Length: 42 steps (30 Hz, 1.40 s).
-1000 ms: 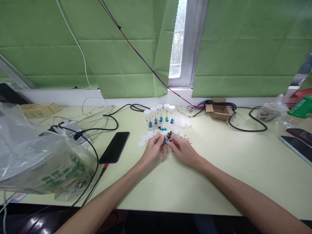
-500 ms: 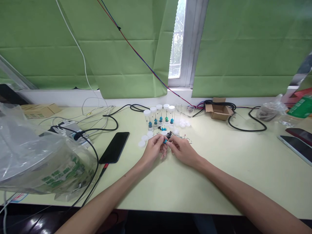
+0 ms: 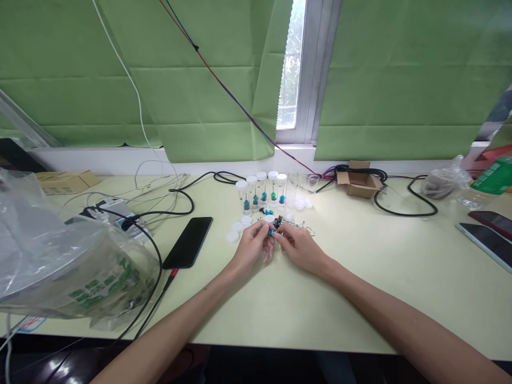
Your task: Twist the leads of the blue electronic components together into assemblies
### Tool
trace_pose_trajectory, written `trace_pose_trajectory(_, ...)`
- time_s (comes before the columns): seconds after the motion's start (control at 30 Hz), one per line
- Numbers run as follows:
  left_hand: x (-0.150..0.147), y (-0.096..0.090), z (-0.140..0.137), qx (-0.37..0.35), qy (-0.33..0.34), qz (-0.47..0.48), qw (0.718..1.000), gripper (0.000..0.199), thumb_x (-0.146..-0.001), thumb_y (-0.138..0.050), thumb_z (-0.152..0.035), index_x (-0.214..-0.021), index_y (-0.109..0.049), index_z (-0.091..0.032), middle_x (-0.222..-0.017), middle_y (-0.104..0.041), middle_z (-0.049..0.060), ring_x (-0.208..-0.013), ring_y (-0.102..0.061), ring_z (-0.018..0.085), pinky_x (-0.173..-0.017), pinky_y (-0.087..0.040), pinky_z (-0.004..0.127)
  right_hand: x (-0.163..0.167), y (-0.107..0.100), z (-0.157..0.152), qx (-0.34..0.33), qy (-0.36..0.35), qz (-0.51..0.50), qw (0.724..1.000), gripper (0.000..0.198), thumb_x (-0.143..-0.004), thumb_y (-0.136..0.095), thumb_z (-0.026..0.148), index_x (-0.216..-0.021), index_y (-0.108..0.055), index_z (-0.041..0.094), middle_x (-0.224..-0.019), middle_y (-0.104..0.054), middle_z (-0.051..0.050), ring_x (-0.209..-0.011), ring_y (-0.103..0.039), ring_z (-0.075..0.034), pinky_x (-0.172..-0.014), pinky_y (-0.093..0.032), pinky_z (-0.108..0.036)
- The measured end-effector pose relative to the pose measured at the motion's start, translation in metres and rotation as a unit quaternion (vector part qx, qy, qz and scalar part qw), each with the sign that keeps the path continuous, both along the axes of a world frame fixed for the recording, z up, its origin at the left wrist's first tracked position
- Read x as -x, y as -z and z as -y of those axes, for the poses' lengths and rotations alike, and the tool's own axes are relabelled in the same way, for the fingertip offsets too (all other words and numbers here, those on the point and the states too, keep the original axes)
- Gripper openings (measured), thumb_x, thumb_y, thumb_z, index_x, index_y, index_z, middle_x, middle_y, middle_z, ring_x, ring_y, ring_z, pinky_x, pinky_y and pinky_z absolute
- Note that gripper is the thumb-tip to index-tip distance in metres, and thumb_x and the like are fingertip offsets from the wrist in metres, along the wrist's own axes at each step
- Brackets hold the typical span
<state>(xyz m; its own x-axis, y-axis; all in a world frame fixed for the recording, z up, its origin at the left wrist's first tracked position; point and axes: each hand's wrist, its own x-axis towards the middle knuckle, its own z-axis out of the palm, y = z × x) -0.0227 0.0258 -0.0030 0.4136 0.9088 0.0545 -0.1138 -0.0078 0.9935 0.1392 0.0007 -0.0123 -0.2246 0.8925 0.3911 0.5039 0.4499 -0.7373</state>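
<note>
My left hand (image 3: 256, 241) and my right hand (image 3: 296, 245) meet over the table, their fingertips pinched on a small shiny blue piece (image 3: 271, 232). Its exact kind is too small to make out. Just beyond the fingers lie small black parts (image 3: 277, 222), thin metal pieces (image 3: 308, 228) and another blue piece (image 3: 269, 212). Behind them stands a row of clear vials with white caps (image 3: 273, 186), each holding a blue or green piece on a thin stem. Loose white caps (image 3: 232, 236) lie left of my left hand.
A black phone (image 3: 188, 242) on a cable lies to the left, beside a large plastic bag (image 3: 80, 256). Clear uncapped vials (image 3: 293, 184) and an open cardboard box (image 3: 360, 186) stand at the back. Two more phones (image 3: 486, 242) and a bottle (image 3: 490, 181) are at the right.
Almost nothing differs. Both hands stay in place with the small blue piece between their fingertips.
</note>
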Motion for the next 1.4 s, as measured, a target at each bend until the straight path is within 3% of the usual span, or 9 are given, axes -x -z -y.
trace_pose_trajectory(0.87, -0.0002, -0.0017, 0.0012, 0.004, 0.006, 0.003, 1.0, 0.026, -0.092, -0.053, -0.043, -0.086, -0.056, -0.017, -0.061, -0.052, -0.002, -0.043, -0.05, 0.01, -0.04, -0.04, 0.021, -0.0004, 0.0011, -0.0014, -0.003, 0.004, 0.007, 1.0, 0.032, -0.1, -0.042, 0.033, -0.071, -0.046, 0.022, -0.059, -0.053, 0.004, -0.053, -0.047, -0.013, -0.055, -0.035, -0.026)
trace_pose_trajectory(0.97, -0.0003, -0.0032, 0.0017, 0.005, 0.0, 0.008, 1.0, 0.025, -0.092, -0.053, -0.042, -0.085, -0.056, -0.018, -0.061, -0.053, -0.002, -0.044, -0.051, 0.01, -0.04, -0.04, 0.021, -0.0001, 0.0001, 0.0, -0.004, 0.009, 0.005, 1.0, 0.029, -0.1, -0.042, 0.034, -0.076, -0.052, 0.021, -0.06, -0.055, 0.003, -0.053, -0.049, -0.013, -0.056, -0.037, -0.026)
trace_pose_trajectory(1.07, -0.0007, -0.0044, 0.0021, 0.0, -0.002, 0.018, 1.0, 0.025, -0.092, -0.053, -0.041, -0.085, -0.056, -0.018, -0.058, -0.052, -0.003, -0.043, -0.05, 0.01, -0.042, -0.04, 0.021, 0.0004, 0.0006, 0.0012, -0.008, 0.009, 0.0, 1.0, 0.019, -0.098, -0.046, 0.035, -0.093, -0.058, 0.021, -0.059, -0.056, 0.004, -0.052, -0.05, -0.013, -0.056, -0.038, -0.026)
trace_pose_trajectory(1.17, -0.0012, -0.0051, 0.0024, -0.006, -0.005, 0.026, 1.0, 0.025, -0.092, -0.054, -0.042, -0.084, -0.056, -0.018, -0.057, -0.052, -0.003, -0.043, -0.048, 0.009, -0.042, -0.04, 0.022, 0.0006, 0.0021, 0.0015, -0.015, -0.004, -0.016, 1.0, 0.017, -0.096, -0.051, 0.033, -0.107, -0.055, 0.021, -0.061, -0.057, 0.005, -0.052, -0.052, -0.012, -0.055, -0.039, -0.024)
trace_pose_trajectory(1.4, -0.0015, -0.0063, 0.0039, -0.002, -0.005, 0.02, 1.0, 0.027, -0.09, -0.057, -0.045, -0.084, -0.057, -0.018, -0.055, -0.051, -0.003, -0.042, -0.049, 0.01, -0.042, -0.039, 0.022, 0.0004, 0.0025, 0.0013, -0.019, -0.005, -0.02, 1.0, 0.013, -0.096, -0.05, 0.03, -0.101, -0.055, 0.02, -0.06, -0.057, 0.005, -0.051, -0.05, -0.012, -0.054, -0.038, -0.024)
